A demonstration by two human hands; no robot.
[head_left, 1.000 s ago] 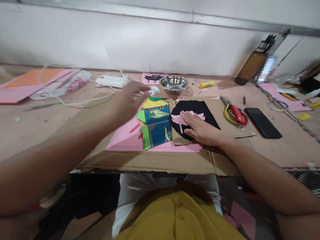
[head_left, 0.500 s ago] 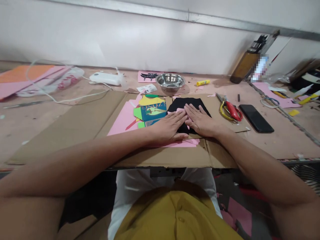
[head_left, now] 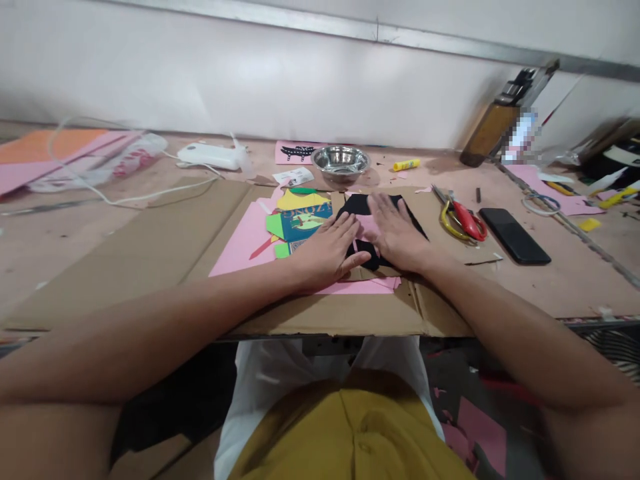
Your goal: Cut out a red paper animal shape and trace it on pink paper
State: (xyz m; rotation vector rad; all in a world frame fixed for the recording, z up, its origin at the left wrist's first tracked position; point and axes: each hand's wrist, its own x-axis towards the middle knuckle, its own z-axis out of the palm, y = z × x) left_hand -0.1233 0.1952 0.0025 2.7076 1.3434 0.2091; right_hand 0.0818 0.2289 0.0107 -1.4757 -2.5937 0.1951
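Observation:
A black sheet [head_left: 359, 203] lies on brown cardboard in front of me, with a small pink paper piece [head_left: 367, 227] on it. My left hand [head_left: 336, 250] rests flat over the black sheet's left edge, thumb stretched out to the right. On the sheet's right side is my right hand [head_left: 395, 230], fingers spread and slightly blurred, beside the pink piece. Left of the hands, colourful printed card cutouts [head_left: 300, 217] in blue, yellow and green lie on a larger pink sheet [head_left: 235, 243]. Neither hand grips anything.
Scissors [head_left: 463, 220] with red and yellow handles and a black phone [head_left: 514, 235] lie to the right. A metal bowl [head_left: 341, 162], a yellow glue stick [head_left: 406, 165] and a white device with a cable [head_left: 210, 157] sit along the back. A brown container [head_left: 489, 133] stands against the wall.
The two hands have moved apart. My left hand slid slightly left and my right hand shifted a little, showing more of the pink piece between them.

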